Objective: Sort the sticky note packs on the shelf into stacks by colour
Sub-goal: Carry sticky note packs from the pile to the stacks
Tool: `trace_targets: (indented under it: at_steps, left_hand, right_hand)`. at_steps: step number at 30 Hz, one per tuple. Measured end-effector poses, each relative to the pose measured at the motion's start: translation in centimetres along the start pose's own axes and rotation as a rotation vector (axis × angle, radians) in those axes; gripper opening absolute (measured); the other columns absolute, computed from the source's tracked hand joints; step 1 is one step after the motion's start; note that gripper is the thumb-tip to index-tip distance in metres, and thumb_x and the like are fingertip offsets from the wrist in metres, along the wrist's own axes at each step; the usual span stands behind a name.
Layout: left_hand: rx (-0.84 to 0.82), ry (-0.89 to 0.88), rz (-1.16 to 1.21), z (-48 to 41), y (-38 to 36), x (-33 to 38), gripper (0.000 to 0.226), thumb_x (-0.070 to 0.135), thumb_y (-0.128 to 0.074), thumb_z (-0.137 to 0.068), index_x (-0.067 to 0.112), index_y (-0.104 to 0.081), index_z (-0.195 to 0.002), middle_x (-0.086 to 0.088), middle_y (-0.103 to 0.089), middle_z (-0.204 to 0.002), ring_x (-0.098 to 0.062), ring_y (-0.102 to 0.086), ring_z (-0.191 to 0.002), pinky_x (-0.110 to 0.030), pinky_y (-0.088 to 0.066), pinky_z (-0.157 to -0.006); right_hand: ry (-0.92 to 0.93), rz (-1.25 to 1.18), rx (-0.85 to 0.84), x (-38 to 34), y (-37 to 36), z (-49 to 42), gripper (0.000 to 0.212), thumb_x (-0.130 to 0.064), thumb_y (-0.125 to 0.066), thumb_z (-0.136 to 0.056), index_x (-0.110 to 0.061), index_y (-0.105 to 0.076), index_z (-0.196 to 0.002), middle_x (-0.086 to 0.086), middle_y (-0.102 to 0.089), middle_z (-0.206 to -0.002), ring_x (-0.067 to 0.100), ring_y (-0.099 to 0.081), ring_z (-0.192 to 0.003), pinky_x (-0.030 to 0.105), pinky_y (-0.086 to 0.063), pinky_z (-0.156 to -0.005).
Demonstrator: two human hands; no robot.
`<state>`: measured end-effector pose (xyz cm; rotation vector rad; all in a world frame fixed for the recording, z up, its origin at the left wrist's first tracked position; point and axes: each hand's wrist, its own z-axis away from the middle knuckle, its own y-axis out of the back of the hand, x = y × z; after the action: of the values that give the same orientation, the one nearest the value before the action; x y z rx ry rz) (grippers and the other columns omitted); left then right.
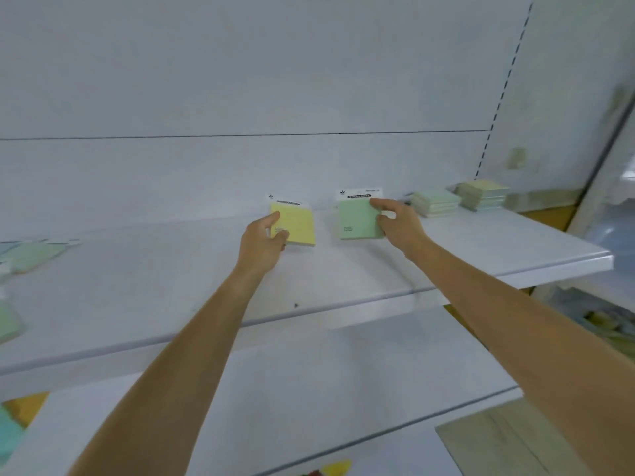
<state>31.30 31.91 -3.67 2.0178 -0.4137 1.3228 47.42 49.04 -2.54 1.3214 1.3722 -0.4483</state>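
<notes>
My left hand (263, 240) grips a yellow sticky note pack (298, 224) by its left edge, above the white shelf (481, 242). My right hand (395, 223) grips a green sticky note pack (357, 219) by its right edge, just to the right of the yellow one. Both packs have white header cards at the top. At the back right of the shelf stand a green stack (434, 202) and beside it a yellow-topped stack (482, 194). Loose green packs (32, 254) lie blurred at the shelf's far left.
A white back panel rises behind the shelf, with a slotted upright (494, 111) at the right. A lower white shelf (309, 407) sits beneath my arms. A teal item (8, 438) shows at the bottom left, and a wooden surface (508, 444) at the bottom right.
</notes>
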Motion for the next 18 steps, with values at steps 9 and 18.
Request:
trace_targets:
  at_steps: [9, 18]
  left_hand:
    - [-0.056, -0.046, 0.059, -2.9, -9.5, 3.9, 0.052, 0.009, -0.057, -0.088, 0.003, -0.040, -0.137, -0.011, -0.045, -0.140, 0.003, -0.060, -0.054, -0.046, -0.050, -0.095]
    - [-0.111, -0.123, 0.157, -9.7, -17.8, 7.0, 0.053, 0.008, -0.057, -0.087, 0.003, -0.039, -0.137, -0.011, -0.046, -0.140, 0.005, -0.060, -0.048, -0.028, -0.053, -0.081]
  right_hand:
    - [-0.005, -0.020, 0.032, 4.6, 7.5, -4.1, 0.041, 0.004, -0.040, -0.090, -0.005, -0.053, -0.127, 0.012, -0.052, -0.134, 0.012, -0.044, -0.104, 0.027, -0.038, -0.100]
    - [-0.058, -0.012, 0.161, 7.8, 14.3, -9.9, 0.040, 0.002, -0.040, -0.091, -0.008, -0.054, -0.127, 0.009, -0.054, -0.128, 0.012, -0.045, -0.102, 0.016, -0.039, -0.081]
